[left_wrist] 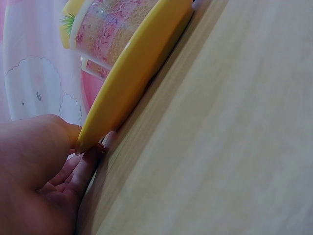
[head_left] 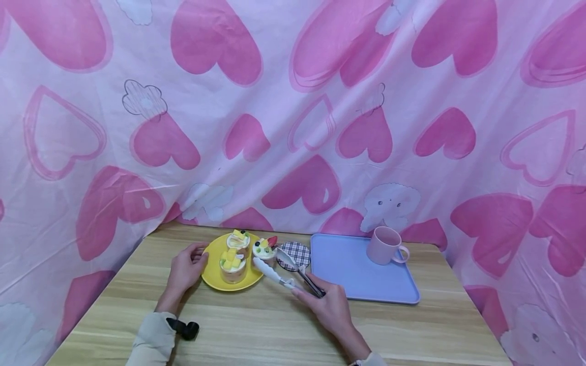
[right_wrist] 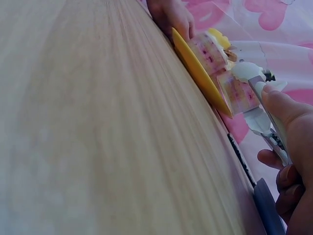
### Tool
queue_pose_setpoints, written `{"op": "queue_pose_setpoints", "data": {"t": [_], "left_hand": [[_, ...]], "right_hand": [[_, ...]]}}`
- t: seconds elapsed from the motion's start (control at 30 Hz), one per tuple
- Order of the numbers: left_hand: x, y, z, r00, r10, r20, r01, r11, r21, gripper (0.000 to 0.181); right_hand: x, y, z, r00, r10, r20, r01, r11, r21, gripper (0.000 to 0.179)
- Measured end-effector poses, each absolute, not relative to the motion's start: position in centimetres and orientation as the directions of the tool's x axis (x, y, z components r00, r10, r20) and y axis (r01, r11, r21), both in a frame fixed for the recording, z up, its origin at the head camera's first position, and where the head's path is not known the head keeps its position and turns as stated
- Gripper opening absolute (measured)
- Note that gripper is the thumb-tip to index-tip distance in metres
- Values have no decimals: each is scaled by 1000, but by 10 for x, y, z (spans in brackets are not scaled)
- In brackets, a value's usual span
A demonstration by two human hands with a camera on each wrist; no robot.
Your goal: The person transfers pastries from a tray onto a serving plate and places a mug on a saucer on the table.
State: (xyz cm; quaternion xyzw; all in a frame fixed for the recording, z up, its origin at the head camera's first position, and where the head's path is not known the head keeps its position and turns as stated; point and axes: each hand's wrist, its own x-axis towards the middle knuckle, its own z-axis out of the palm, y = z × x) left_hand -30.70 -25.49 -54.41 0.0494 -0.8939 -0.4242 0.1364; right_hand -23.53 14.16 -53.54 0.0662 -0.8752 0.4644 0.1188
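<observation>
At its left rim, the yellow plate (head_left: pixel 212 277) is pinched by my left hand (head_left: pixel 184 268); in the left wrist view the thumb is above the rim and fingers lie beneath. Two clear dessert cups stand on the plate: a front cup (head_left: pixel 233 273) topped with yellow cubes and a rear cup (head_left: pixel 238 241). A third dessert cup (head_left: pixel 263 250), with a strawberry piece on top, is at the plate's right edge. My right hand (head_left: pixel 327 303) grips metal tongs (head_left: pixel 309 281). Their white tips lie on either side of the third cup; whether both touch it I cannot tell.
A round checked coaster (head_left: pixel 297 252) lies right of the plate, behind the tongs. Farther right is a blue tray (head_left: pixel 341 254) with a pink mug (head_left: pixel 383 246) toward its back right. A pink heart-patterned cloth (head_left: pixel 293 168) hangs behind the wooden table (head_left: pixel 256 330).
</observation>
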Motion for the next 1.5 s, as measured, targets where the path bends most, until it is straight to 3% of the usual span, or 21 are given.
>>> {"op": "queue_pose_setpoints", "data": {"t": [0.8,1.5], "left_hand": [[-306,-255,-542,-956,-202,212,39,630,775,32],[-306,-255,-542,-959,-199,203,33,631,775,33]], "right_hand": [[-242,125,-536,-950,-29,312,-273,567,-777,69],[-243,110,-537,-970,-46,240,-220,592,-775,73]]}}
